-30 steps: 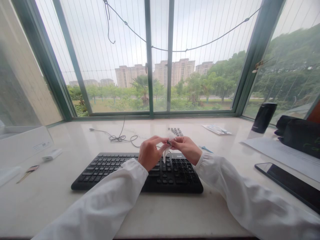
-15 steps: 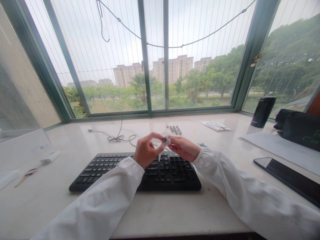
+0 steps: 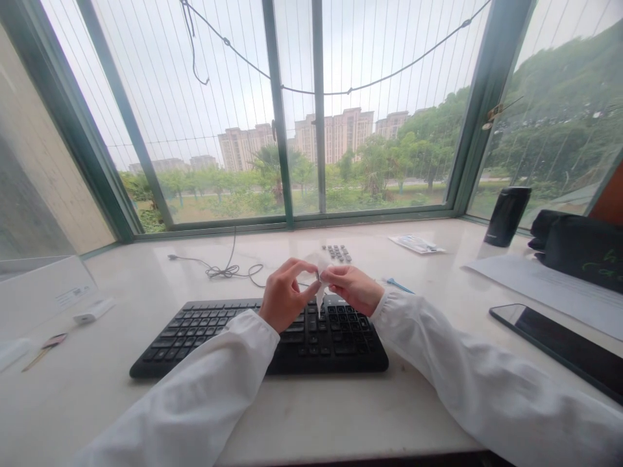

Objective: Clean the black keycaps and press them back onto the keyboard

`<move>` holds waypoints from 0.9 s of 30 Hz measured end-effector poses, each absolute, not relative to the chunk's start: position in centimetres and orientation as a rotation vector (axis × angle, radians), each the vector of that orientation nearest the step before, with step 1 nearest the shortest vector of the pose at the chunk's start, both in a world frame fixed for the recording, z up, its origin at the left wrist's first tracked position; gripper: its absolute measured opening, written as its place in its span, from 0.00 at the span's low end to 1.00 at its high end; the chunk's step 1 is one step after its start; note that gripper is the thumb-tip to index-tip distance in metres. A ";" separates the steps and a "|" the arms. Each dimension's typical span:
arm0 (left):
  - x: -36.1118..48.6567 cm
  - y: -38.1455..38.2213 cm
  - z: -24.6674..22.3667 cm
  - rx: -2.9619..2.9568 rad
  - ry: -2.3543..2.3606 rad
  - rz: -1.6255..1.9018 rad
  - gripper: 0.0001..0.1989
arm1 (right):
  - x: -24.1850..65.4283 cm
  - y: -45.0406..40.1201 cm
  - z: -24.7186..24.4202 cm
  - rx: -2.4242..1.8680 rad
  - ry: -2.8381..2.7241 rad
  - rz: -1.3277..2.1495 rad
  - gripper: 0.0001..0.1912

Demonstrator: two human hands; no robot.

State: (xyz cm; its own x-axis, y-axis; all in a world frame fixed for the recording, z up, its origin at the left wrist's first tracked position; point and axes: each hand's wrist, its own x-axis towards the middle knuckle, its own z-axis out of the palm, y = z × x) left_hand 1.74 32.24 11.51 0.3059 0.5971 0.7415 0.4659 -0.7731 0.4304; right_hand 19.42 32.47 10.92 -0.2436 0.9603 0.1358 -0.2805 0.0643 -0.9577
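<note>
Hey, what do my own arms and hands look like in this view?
Both arms are covered by loose white sleeves, softly creased, each narrowing to a gathered, elastic-looking cuff at the wrist. The left hand and right hand are bare, without gloves. I see no watch, ring or markings on them.

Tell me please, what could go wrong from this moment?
The small dark piece is pinched only by fingertips of the left hand, so it might drop onto the keyboard. The white tissue in the right hand hangs over the keys and could catch there. Loose keycaps lie just beyond the hands; a bump may scatter them.
</note>
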 end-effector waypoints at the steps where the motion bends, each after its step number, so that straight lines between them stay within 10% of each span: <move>1: 1.7 32.2 11.5 2.432 1.009 1.473 0.08 | 19.4 32.5 10.9 -0.808 -1.242 1.410 0.17; 27: 2.9 32.6 11.6 1.538 0.894 1.217 0.22 | 19.2 33.0 10.3 -0.693 -1.291 1.247 0.18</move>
State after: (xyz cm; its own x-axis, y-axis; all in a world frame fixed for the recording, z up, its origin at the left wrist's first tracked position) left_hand 2.88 32.55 11.61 0.2385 0.9300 0.2796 -0.0114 -0.2852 0.9584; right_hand 19.16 32.98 10.30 -0.1719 0.9334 0.3149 -0.2824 0.2596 -0.9235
